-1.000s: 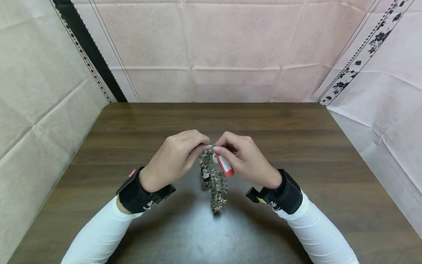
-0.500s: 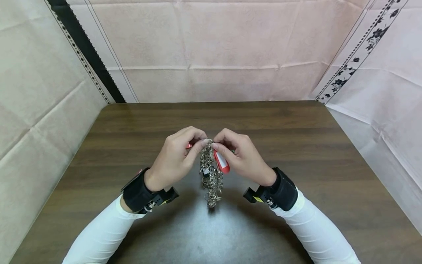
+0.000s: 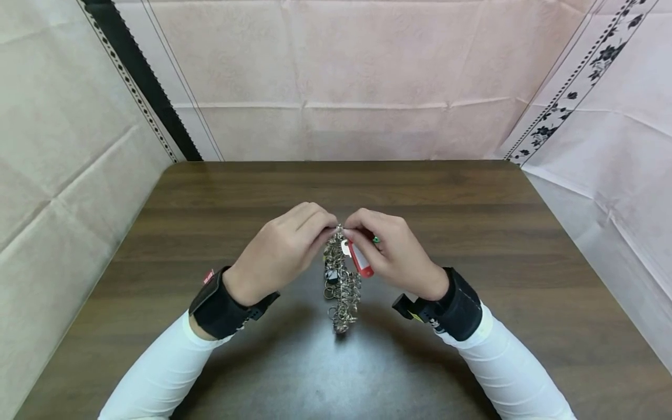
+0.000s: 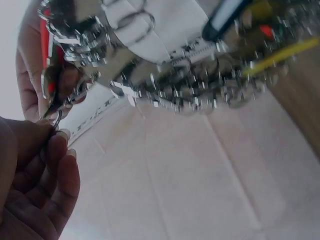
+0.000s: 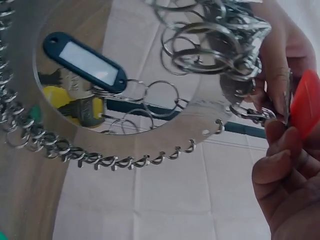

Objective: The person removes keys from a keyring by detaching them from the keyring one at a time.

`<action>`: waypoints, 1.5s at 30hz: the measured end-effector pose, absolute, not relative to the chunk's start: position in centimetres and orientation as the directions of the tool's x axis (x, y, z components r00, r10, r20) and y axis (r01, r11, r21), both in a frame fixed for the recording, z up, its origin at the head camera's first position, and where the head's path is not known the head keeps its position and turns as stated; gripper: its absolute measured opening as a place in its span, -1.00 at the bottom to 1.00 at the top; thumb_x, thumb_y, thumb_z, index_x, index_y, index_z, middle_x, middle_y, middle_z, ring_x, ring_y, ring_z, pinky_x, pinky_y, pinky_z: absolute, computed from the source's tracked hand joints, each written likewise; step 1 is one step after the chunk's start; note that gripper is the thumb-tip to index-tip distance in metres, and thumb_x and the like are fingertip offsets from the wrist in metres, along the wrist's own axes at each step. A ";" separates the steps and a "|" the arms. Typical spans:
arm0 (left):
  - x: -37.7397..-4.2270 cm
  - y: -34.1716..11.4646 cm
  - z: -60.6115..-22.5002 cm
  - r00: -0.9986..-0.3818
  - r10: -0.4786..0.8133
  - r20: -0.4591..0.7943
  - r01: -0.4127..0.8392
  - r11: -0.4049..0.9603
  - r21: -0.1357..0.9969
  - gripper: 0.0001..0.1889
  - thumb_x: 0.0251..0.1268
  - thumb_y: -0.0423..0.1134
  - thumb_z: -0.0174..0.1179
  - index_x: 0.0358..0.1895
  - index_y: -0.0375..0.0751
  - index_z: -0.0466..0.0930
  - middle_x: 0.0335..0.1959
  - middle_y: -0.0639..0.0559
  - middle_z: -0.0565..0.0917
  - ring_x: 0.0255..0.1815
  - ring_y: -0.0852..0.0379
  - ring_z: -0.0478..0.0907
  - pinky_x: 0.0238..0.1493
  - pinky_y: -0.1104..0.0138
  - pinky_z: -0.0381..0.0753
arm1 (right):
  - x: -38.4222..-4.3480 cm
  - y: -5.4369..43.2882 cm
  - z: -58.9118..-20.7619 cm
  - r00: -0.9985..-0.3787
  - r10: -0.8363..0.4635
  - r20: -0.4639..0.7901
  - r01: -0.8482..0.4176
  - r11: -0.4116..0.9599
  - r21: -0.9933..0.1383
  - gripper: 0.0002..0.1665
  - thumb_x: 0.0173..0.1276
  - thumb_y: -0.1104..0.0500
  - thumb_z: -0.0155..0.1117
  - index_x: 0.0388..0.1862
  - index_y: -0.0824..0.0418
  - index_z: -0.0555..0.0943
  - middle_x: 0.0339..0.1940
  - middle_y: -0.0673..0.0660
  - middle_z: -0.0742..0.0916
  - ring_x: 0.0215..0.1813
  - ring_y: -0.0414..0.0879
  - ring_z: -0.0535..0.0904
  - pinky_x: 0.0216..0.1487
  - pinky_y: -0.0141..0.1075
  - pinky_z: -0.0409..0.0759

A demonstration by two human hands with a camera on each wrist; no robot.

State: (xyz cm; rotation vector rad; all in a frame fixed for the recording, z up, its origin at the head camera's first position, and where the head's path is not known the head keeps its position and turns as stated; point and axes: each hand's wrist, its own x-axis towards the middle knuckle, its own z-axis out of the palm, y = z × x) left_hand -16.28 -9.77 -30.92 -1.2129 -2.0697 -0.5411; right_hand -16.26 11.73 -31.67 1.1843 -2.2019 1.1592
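Observation:
A large flat metal ring [image 5: 165, 137] with many small clips and split rings hangs edge-on below my fingers as a key bunch [image 3: 341, 286] in the head view. At its top my left hand [image 3: 286, 248] pinches a small metal clasp [image 5: 252, 114] between thumb and fingertips. My right hand [image 3: 394, 251] pinches at the same clasp, its fingertips close against the left ones. A red key tag [image 3: 360, 259] with a white label hangs under the right thumb. A dark blue tag [image 5: 85, 62] and yellow-headed keys [image 5: 75, 107] dangle from the ring. Fingers partly hide the clasp.
A brown wood-grain table [image 3: 241, 192] lies under the hands. Pale cloth hangs [image 3: 367, 76] stand behind it and along both sides. Black wrist bands with cameras [image 3: 446, 303] sit on both wrists.
Both hands stay together at the top of the key bunch. The left fingers have closed over a red piece seen in them half a second ago; the bunch has swung slightly.

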 end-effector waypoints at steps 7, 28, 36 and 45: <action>-15.7 -10.0 -30.9 -0.280 0.631 0.724 0.859 0.502 -0.105 -0.89 0.30 -0.41 0.32 -0.16 -0.32 0.61 -0.35 -0.04 0.61 -0.35 0.10 0.53 -0.29 0.34 0.65 | -16.2 11.7 -31.6 -0.607 -0.548 0.575 -0.787 0.314 -0.531 -0.95 0.42 0.37 0.27 -0.22 0.26 0.58 -0.38 0.08 0.67 -0.38 -0.23 0.51 -0.40 -0.40 0.52; -16.0 -9.5 -31.5 -0.417 0.467 0.780 0.818 0.567 0.098 -0.92 0.22 -0.44 0.35 -0.33 -0.32 0.61 -0.51 -0.03 0.64 -0.53 0.14 0.49 -0.47 0.35 0.58 | -16.4 11.7 -31.8 -0.728 -0.487 0.483 -0.651 0.268 -0.710 -0.95 0.51 0.31 0.18 -0.20 0.28 0.55 -0.47 0.07 0.59 -0.50 -0.18 0.44 -0.45 -0.37 0.46; -16.1 -9.3 -31.9 -0.405 0.435 0.804 0.825 0.553 0.116 -0.93 0.21 -0.46 0.34 -0.34 -0.33 0.61 -0.53 -0.03 0.60 -0.54 0.16 0.45 -0.50 0.37 0.51 | -16.3 11.6 -31.7 -0.743 -0.458 0.489 -0.635 0.250 -0.731 -0.91 0.52 0.33 0.16 -0.25 0.27 0.57 -0.48 0.06 0.62 -0.54 -0.21 0.45 -0.49 -0.37 0.47; -16.2 -9.1 -32.0 -0.437 0.398 0.807 0.831 0.521 0.193 -0.93 0.23 -0.46 0.34 -0.34 -0.32 0.62 -0.55 -0.01 0.56 -0.55 0.19 0.40 -0.52 0.41 0.43 | -16.3 11.7 -31.6 -0.763 -0.467 0.447 -0.590 0.218 -0.778 -0.91 0.51 0.33 0.16 -0.25 0.29 0.56 -0.50 0.09 0.62 -0.54 -0.15 0.49 -0.47 -0.35 0.55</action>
